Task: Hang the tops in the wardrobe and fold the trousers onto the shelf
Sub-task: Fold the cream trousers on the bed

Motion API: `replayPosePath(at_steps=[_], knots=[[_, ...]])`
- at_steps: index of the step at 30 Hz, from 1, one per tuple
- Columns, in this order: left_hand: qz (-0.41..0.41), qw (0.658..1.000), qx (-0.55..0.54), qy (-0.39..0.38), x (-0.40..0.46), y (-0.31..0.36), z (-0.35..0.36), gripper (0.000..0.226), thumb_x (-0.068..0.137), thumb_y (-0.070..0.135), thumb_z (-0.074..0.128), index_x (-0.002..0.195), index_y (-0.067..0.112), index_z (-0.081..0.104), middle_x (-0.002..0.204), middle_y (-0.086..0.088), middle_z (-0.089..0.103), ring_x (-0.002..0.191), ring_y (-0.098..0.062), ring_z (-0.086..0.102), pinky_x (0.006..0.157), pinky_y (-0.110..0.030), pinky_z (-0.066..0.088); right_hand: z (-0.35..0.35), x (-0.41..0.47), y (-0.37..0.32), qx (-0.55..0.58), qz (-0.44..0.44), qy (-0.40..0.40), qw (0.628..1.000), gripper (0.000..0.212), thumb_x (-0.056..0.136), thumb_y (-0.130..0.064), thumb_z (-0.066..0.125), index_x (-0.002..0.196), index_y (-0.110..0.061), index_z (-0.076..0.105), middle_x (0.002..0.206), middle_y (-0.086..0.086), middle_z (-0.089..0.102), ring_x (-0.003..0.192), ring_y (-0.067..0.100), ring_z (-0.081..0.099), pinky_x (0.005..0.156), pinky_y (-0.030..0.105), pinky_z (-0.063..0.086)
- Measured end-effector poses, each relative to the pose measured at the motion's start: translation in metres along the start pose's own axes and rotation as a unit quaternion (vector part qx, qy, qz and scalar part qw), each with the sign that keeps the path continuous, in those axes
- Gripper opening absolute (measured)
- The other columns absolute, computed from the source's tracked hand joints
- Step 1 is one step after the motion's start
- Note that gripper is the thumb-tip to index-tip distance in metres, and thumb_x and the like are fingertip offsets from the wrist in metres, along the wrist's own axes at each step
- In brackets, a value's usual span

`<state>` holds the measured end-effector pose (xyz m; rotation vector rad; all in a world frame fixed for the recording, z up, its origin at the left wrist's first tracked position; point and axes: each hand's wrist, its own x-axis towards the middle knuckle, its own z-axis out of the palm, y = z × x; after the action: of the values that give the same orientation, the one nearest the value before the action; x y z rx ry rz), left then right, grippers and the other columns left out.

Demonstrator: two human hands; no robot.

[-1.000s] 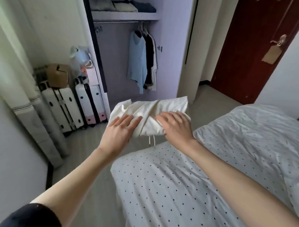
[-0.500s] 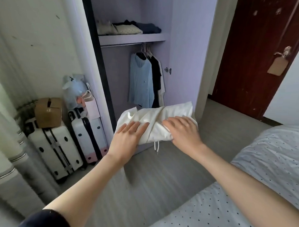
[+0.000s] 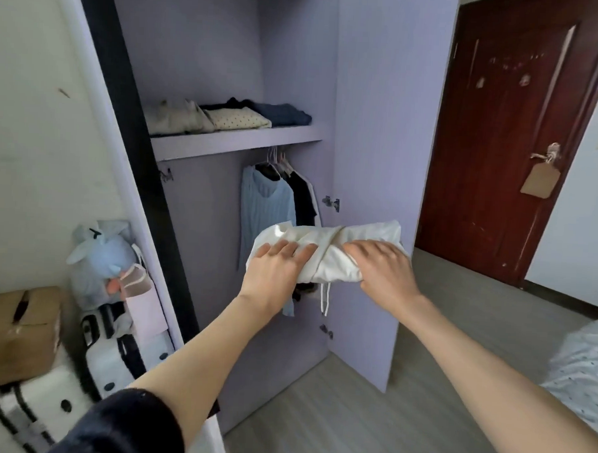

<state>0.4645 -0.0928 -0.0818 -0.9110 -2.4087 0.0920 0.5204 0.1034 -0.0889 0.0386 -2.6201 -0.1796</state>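
On the shelf (image 3: 239, 143) above, folded clothes fill the left part. Below it, the left hand (image 3: 271, 273) lies flat-fingered on the folded white trousers (image 3: 327, 248), held in front of the wardrobe; the right hand (image 3: 384, 271) curls its fingers over their right end. Lifted carelessly, the bundle could unfold, its drawstring (image 3: 325, 301) snagging the shelf edge.

Both arms reach out straight in front, and the left hand (image 3: 276, 270) lies on top of the folded white trousers (image 3: 327, 251) with fingers flat, while the right hand (image 3: 382, 267) curls its fingers over the other end.
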Motion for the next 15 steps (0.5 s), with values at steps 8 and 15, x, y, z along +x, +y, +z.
replayPosePath(at_steps=[8,15], knots=[[0.008,0.999,0.03,0.035,0.161,-0.06,0.058,0.066,0.087,0.005,0.048,0.145,0.023,0.022,0.14,-0.002,0.043,0.131,-0.022,0.037,0.103,-0.034,0.032,0.053,0.152,0.058,-0.045,0.04,0.045,0.997,0.055,0.08,-0.005,0.047,0.131,-0.025,0.044,0.123,-0.005,0.058,0.115,0.02,0.054,0.091,0.027,0.037],[-0.036,0.991,0.092,0.087,0.287,-0.147,0.087,0.069,0.081,0.003,0.054,0.141,0.024,0.026,0.131,-0.001,0.048,0.123,-0.02,0.042,0.099,-0.034,0.035,0.084,0.322,0.086,-0.035,-0.005,0.114,0.993,0.054,0.08,-0.007,0.051,0.132,-0.02,0.047,0.121,0.003,0.06,0.109,0.026,0.056,0.087,0.034,0.039]])
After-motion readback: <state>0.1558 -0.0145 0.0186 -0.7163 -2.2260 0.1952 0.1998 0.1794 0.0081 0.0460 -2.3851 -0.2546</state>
